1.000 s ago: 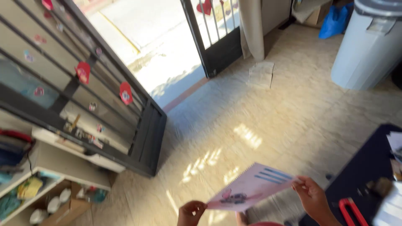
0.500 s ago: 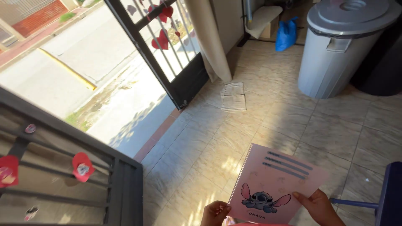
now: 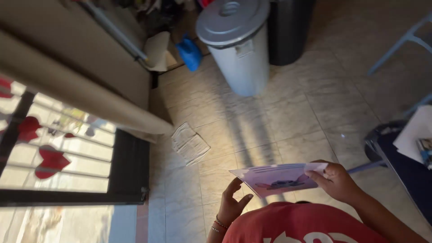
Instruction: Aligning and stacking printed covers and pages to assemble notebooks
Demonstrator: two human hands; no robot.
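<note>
I hold a thin pink notebook (image 3: 276, 177) with a blue cartoon creature on its cover, nearly flat in front of my red shirt. My right hand (image 3: 335, 180) grips its right edge, thumb on top. My left hand (image 3: 231, 204), with a bracelet at the wrist, is at the book's lower left corner with fingers spread; whether it touches the cover is unclear.
A grey lidded bin (image 3: 240, 45) stands ahead on the tiled floor, with a dark bin (image 3: 290, 29) and a blue jug (image 3: 190, 54) beside it. Folded newspaper (image 3: 190, 144) lies by a beige curtain (image 3: 67, 90). A barred door with red hearts (image 3: 49, 157) is left; a dark table with papers (image 3: 411, 153) is right.
My view has swung right, away from the open doorway toward the bins. The notebook has tilted from upright to nearly flat, still in my hands.
</note>
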